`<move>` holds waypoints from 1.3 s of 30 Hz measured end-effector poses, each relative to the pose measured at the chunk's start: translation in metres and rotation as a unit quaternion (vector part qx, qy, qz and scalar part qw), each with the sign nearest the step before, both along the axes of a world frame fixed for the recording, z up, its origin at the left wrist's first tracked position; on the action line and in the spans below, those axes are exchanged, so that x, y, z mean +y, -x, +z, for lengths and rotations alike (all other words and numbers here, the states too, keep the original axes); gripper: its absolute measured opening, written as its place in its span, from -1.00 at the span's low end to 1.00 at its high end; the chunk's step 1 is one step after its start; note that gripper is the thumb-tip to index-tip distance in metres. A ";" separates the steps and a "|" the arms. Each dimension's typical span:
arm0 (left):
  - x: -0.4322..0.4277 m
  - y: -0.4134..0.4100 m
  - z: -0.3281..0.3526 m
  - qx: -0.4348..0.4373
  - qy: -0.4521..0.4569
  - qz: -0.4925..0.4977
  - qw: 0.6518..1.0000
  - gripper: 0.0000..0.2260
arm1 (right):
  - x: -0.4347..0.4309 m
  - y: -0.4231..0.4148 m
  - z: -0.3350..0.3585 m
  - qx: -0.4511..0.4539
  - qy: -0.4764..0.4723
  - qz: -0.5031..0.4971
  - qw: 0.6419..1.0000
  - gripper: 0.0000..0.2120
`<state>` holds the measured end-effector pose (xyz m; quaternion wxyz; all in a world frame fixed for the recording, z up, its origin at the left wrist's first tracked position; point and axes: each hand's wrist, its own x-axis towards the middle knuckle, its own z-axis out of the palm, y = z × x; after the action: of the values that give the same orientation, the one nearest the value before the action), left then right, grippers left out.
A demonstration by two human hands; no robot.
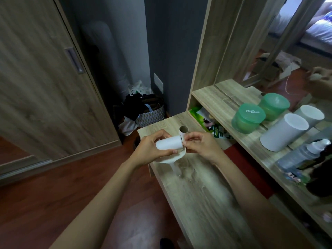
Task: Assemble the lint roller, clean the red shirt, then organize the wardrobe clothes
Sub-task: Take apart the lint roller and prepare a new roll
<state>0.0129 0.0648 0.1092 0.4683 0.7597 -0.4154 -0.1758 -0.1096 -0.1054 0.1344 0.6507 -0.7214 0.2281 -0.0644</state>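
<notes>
- Left hand [150, 150] is wrapped around a white adhesive roll [169, 144], thumb on top, fingers underneath, holding it roughly horizontal above the near end of the wooden table [201, 186].
- Right hand [199, 144] is pinched narrow at the roll's right end, thumb and forefinger on its edge; can't tell exactly what it grips there.
- Lint roller frame [172, 159], white, lies on the table directly under the roll; its translucent handle points toward the camera.
- Cardboard tube [184, 130] stands upright on the table just behind the hands.
- Shelf [224, 112] to the right carries a green lidded tub [248, 117], a white cylinder [284, 132] and a spray bottle [305, 153], all beside a mirror [287, 51].
- Wardrobe door [45, 78] on the left is closed.
- Patterned bag [150, 114] of dark items sits on the floor in the corner.
- Red shirt isn't visible.
</notes>
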 end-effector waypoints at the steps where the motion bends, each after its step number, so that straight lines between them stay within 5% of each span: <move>1: -0.001 0.002 0.000 -0.002 0.001 0.001 1.000 -0.62 | 0.000 0.000 0.000 0.005 0.027 0.002 1.000 -0.86; 7: -0.006 0.007 -0.003 -0.003 0.009 0.013 1.000 -0.65 | -0.005 -0.003 0.003 0.027 0.146 0.028 0.989 -0.90; 19: -0.009 0.011 -0.010 -0.020 0.014 0.037 0.999 -0.67 | 0.002 0.000 -0.009 0.005 0.160 -0.048 0.986 -0.82; 27: -0.013 0.015 -0.014 0.019 0.003 0.034 0.999 -0.70 | -0.008 0.000 -0.009 0.029 0.154 -0.002 0.988 -0.86; 39: -0.022 0.016 -0.010 0.151 -0.016 -0.003 0.988 -0.74 | -0.021 0.010 -0.021 0.038 -0.062 0.054 0.996 -0.91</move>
<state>-0.0031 0.0424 0.0994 0.5127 0.7307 -0.3394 -0.2967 -0.1201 -0.1260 0.1134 0.6877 -0.6927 0.2168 0.0125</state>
